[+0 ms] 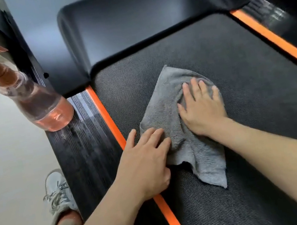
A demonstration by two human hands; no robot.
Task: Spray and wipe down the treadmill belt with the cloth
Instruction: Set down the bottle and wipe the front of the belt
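Observation:
A grey cloth [168,106] lies spread on the black textured treadmill belt [245,67], near its left side. My right hand [201,108] presses flat on the cloth's far right part, fingers straight and spread. My left hand [145,160] rests with flat fingers on the cloth's near left edge, its palm over the orange strip. A clear spray bottle [42,103] with pink liquid and a pink trigger head stands upright on the left side rail, untouched by either hand.
Orange strips [108,119] border the belt on both sides, the right one [278,43] running to the far right. The ribbed left rail [82,149] looks wet. The black motor cover [138,25] rises beyond the belt. My shoe [58,195] stands on the pale floor [3,157].

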